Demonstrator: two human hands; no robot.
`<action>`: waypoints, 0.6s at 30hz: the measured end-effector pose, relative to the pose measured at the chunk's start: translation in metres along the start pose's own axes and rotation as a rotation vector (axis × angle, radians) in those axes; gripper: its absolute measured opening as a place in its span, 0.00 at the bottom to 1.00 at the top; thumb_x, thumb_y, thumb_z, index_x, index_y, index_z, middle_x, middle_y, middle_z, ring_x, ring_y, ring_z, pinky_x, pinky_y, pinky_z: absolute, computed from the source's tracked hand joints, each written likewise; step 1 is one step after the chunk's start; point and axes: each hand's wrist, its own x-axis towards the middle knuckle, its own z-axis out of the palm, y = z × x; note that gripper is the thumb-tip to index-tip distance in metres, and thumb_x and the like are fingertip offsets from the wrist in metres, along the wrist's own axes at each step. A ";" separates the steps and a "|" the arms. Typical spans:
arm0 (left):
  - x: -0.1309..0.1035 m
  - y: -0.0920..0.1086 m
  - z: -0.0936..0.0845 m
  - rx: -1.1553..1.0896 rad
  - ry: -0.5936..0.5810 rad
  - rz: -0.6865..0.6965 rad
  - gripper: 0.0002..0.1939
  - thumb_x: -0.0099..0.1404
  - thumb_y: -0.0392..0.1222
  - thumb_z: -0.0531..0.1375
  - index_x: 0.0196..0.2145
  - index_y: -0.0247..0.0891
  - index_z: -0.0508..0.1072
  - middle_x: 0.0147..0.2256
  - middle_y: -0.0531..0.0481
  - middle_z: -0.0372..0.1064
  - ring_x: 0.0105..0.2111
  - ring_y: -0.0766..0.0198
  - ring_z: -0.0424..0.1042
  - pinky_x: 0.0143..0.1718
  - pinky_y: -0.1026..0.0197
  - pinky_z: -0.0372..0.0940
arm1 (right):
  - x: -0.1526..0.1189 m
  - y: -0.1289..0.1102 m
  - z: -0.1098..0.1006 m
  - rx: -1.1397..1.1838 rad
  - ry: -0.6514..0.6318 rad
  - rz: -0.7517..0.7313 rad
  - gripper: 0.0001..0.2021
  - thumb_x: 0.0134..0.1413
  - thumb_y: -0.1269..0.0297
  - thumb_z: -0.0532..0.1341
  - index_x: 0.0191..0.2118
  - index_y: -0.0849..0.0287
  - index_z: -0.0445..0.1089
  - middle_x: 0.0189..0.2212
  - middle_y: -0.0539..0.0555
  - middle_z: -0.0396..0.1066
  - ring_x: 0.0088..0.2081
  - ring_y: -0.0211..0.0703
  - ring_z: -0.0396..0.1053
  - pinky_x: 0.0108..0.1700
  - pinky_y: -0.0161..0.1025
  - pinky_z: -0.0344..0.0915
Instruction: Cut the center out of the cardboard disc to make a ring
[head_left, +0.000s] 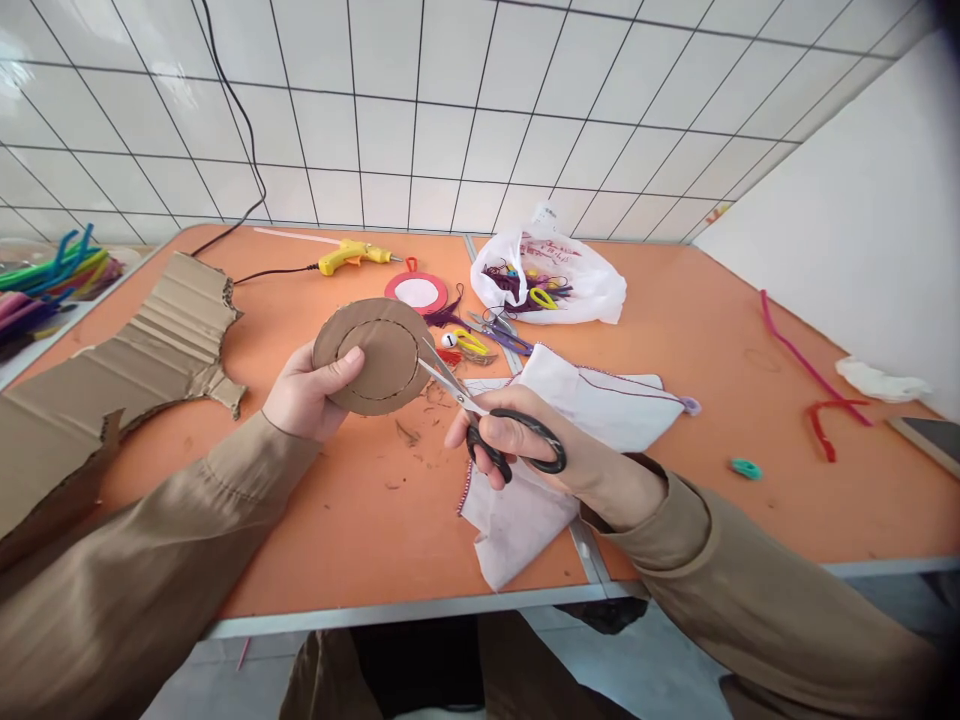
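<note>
Cardboard disc (386, 362): held up above the near-middle of an orange table (360, 560), a dark, broken circular line tracing a smaller round inside its rim.
Left hand (311, 395): pinches the disc at its lower left, thumb pressed flat on the upper face, fingers mostly hidden behind.
Right hand (517, 438): closed around the black handles of a pair of scissors (472, 402); exactly which finger fills each loop is hard to tell.
Blades: slightly parted, tips at the disc's right side, one reaching the broken line; whether they bite into the cardboard cannot be told.
White cloth (615, 405): spread beneath and beyond the right hand, edged in dark stitching.
Plastic bag (592, 295): slumped open near the wall, purple threads and a yellow loop showing in its mouth.
Purple-handled tool (504, 332): lies between bag and cloth, near a white ball (448, 341) marked "1".
Red-rimmed round (416, 292): flat on the tabletop just beyond the disc, its center white.
Glue gun (356, 257): yellow, on its side toward the tiled wall (450, 100), trailing a dark cord.
Cardboard sheet (112, 370): ragged-edged, sprawled at left beside the left sleeve.
Pink stem (810, 365): at far right, near a bent red piece (823, 425) and a small teal coil (746, 468).
</note>
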 end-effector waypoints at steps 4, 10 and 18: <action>-0.001 0.001 0.002 0.027 -0.012 0.006 0.19 0.51 0.41 0.70 0.43 0.36 0.78 0.37 0.45 0.79 0.44 0.48 0.76 0.45 0.50 0.71 | 0.001 0.000 0.001 0.002 0.041 0.049 0.27 0.47 0.37 0.63 0.32 0.62 0.69 0.18 0.47 0.66 0.18 0.34 0.64 0.20 0.32 0.55; -0.004 0.001 0.003 0.094 -0.053 0.071 0.13 0.52 0.41 0.70 0.36 0.36 0.80 0.37 0.44 0.79 0.41 0.48 0.76 0.41 0.51 0.71 | 0.001 -0.004 0.003 -0.034 0.060 0.088 0.28 0.47 0.36 0.62 0.24 0.60 0.63 0.16 0.46 0.64 0.17 0.32 0.63 0.21 0.32 0.55; -0.002 -0.002 0.000 0.158 -0.079 0.133 0.16 0.51 0.45 0.70 0.36 0.36 0.80 0.38 0.42 0.78 0.43 0.45 0.75 0.41 0.49 0.69 | 0.000 -0.006 0.001 -0.004 0.069 0.094 0.27 0.45 0.36 0.64 0.28 0.61 0.69 0.15 0.47 0.64 0.16 0.33 0.61 0.20 0.33 0.54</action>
